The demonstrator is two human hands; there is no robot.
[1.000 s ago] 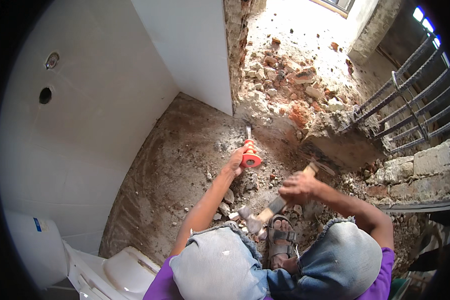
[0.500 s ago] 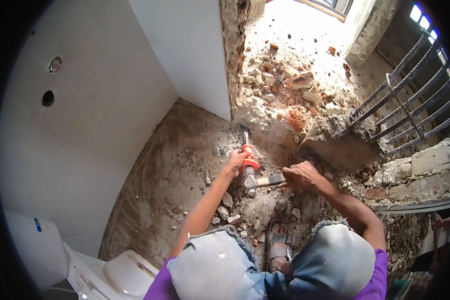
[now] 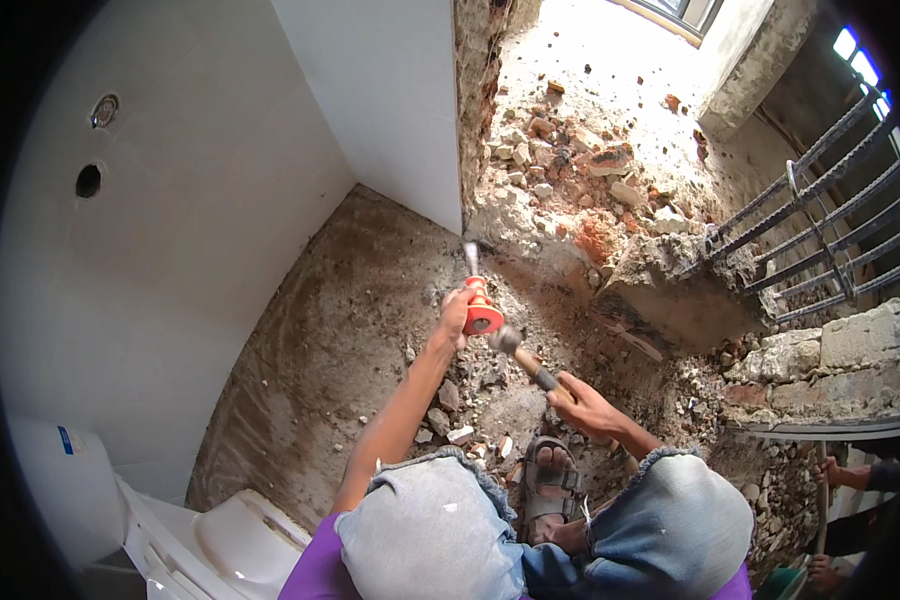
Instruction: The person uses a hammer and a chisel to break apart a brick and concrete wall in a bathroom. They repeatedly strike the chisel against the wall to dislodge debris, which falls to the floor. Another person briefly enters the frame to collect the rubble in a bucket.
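My left hand is closed around a chisel with a red-orange hand guard. Its metal blade points away from me, the tip close to the floor by the wall corner. In my right hand is a hammer, gripped by its wooden, dark-banded handle. The hammer head sits just to the right of and nearer me than the chisel's guard, a small gap apart. Below the tools, broken pieces of rubble lie on the dusty floor near my sandalled foot.
A white toilet stands at lower left beside the white wall panels. Brick rubble lies far ahead. Steel reinforcing bars stick out of a concrete block at right. Another person's hands hold a wooden handle at lower right.
The hammer head has come off the chisel's striking end and swung right, with my right hand lower and nearer me. The chisel has shifted slightly left. The other person's hands show more.
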